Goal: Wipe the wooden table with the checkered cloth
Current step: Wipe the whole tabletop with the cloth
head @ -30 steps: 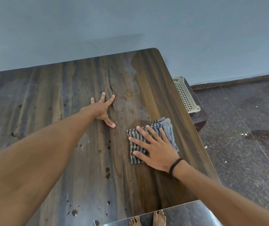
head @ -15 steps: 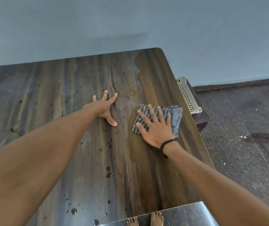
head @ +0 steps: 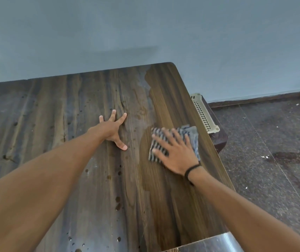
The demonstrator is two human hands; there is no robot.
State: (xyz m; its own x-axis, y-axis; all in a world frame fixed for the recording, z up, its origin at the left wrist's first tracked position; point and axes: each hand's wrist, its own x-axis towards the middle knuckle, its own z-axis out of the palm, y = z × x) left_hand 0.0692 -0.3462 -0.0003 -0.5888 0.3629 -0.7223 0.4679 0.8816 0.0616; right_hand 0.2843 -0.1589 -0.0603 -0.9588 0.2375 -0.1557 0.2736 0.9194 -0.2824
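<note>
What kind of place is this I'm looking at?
Likely a plain room in a home, though that's uncertain: a wooden table against a painted blue-grey wall, a speckled stone floor, and a cream plastic basket beside the table.

Right hand (head: 178, 157) and checkered cloth (head: 192, 135) sit farther up wooden table (head: 54, 124) than a second ago, now level with left hand (head: 112, 131) thumb. Right fingers turn from pointing left to more away. Dark wiped patch bulges farther toward left hand.
</note>
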